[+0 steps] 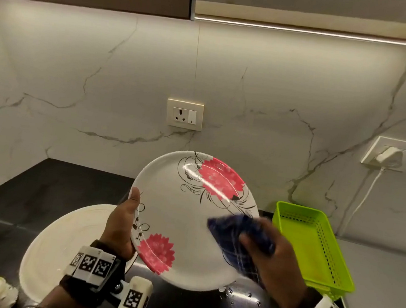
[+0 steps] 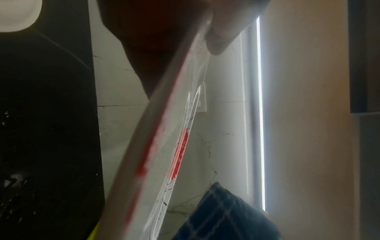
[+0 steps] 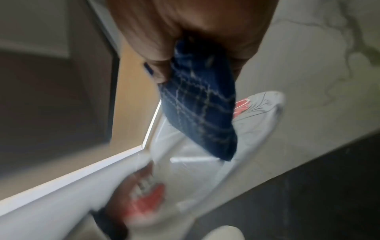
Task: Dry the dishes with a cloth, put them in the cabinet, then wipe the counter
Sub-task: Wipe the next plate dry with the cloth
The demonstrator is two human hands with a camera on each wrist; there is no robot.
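Observation:
A white plate [image 1: 179, 217] with pink flowers is tilted up above the black counter. My left hand [image 1: 123, 223] grips its left rim, thumb on the face. In the left wrist view the plate [image 2: 156, 146] is seen edge-on with my thumb [image 2: 220, 39] over the rim. My right hand [image 1: 268, 260] holds a bunched dark blue checked cloth [image 1: 235, 238] pressed on the plate's right side. The right wrist view, blurred, shows the cloth [image 3: 199, 110] hanging from my fingers onto the plate [image 3: 205, 170].
A second cream plate [image 1: 60, 246] lies on the counter [image 1: 27, 194] below left. A green plastic basket [image 1: 313, 242] sits at the right. Water drops [image 1: 233, 299] lie under the held plate. Jars stand at the bottom left corner; wall sockets are behind.

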